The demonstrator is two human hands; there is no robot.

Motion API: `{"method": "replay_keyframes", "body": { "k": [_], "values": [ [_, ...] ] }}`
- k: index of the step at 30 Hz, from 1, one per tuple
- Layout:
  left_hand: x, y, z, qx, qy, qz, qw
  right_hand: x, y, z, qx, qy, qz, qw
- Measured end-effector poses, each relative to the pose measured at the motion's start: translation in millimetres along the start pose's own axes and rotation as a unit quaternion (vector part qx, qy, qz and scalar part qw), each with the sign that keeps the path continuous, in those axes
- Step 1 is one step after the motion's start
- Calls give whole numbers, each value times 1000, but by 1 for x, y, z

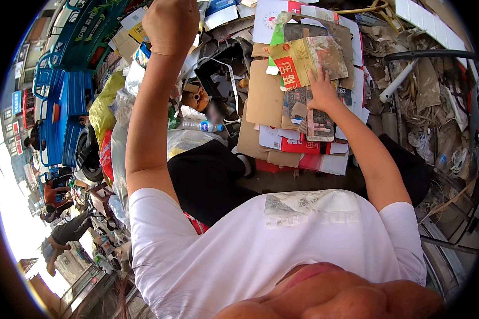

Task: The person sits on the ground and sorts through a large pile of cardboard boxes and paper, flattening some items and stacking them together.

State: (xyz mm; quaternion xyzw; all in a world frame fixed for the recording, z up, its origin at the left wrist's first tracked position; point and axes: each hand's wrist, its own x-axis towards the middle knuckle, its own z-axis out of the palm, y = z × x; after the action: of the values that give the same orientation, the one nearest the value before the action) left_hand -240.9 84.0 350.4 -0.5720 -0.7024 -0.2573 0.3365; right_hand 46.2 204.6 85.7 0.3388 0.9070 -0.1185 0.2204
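Observation:
My right hand [323, 94] lies with fingers spread on a worn, dirt-stained yellow and red flattened carton [298, 59]. That carton tops a layered stack of flattened cardboard in front of my knees, where a plain brown sheet [265, 94] and a red and white box panel [303, 144] stick out. My left hand [170, 25] is raised at the upper left, at the top edge of the view. Its back faces me and its fingers look curled; what they hold, if anything, is hidden.
Left of the stack are a black plastic crate [218, 72], a clear bottle with a blue label [202, 125] and stuffed plastic bags [105, 103]. A blue cart [64, 114] and a bent-over person [64, 239] are farther left. Dirty scraps and a black metal tube [431, 55] lie right.

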Motion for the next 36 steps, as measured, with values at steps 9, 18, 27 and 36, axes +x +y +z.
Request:
{"method": "replay_keyframes", "body": {
  "k": [9,18,27,36],
  "values": [
    [-159,192,38,-70,-237,177,953,-33,10,32,101,222,-29,969],
    [-265,228,41,-109,-352,247,896,-52,44,43,316,238,-85,914],
    [-305,238,62,-138,-409,259,864,-40,4,-19,113,279,-154,941],
    [-314,218,81,-234,-428,293,822,10,-13,-9,-1,22,-132,991]
  ]
}}
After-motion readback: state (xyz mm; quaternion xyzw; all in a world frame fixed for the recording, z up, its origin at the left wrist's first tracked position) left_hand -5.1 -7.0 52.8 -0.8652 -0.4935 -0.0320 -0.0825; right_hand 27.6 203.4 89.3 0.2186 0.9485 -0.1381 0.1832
